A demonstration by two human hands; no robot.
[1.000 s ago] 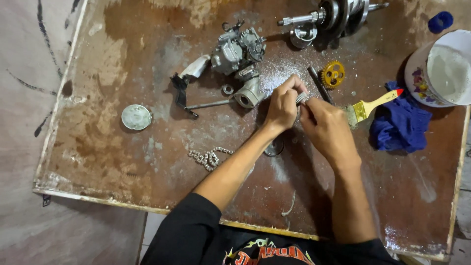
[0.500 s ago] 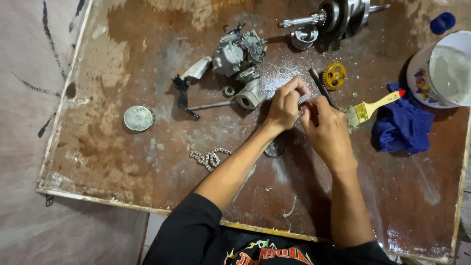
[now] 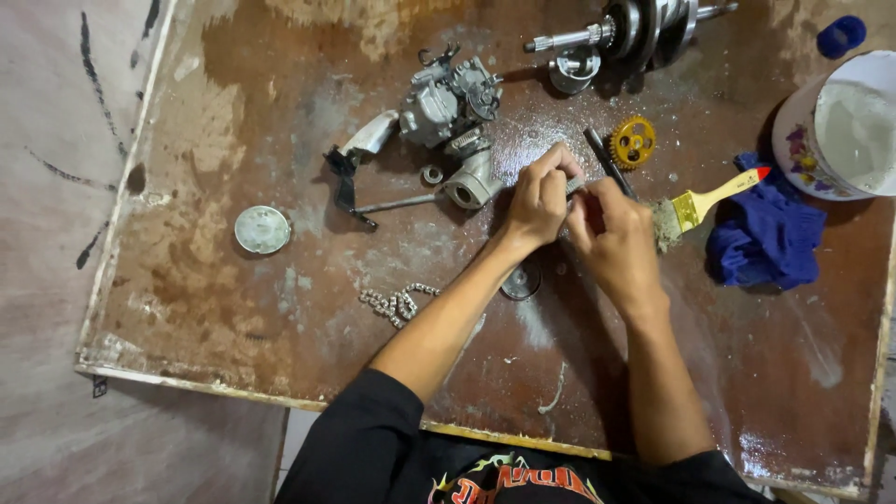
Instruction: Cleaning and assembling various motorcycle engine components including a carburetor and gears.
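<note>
My left hand (image 3: 539, 198) and my right hand (image 3: 611, 229) meet over the middle of a worn brown board (image 3: 280, 308). Both pinch a small grey metal part (image 3: 575, 186) between the fingertips; most of it is hidden by the fingers. A dark slim rod (image 3: 605, 157) lies just beyond my right hand, next to a yellow gear (image 3: 633, 142). A grey carburettor-like assembly (image 3: 448, 101) and a short metal tube (image 3: 473, 182) sit just left of my left hand.
A crankshaft (image 3: 644, 23) lies at the far edge. A yellow-handled paintbrush (image 3: 705, 202), a blue rag (image 3: 765, 238) and a white tub (image 3: 845, 126) are at the right. A round metal cap (image 3: 262, 230), a short chain (image 3: 397, 301) and a dark disc (image 3: 521, 282) lie nearer me.
Both hands stay together on the small part with only slight finger movement. The view has shifted a little.
</note>
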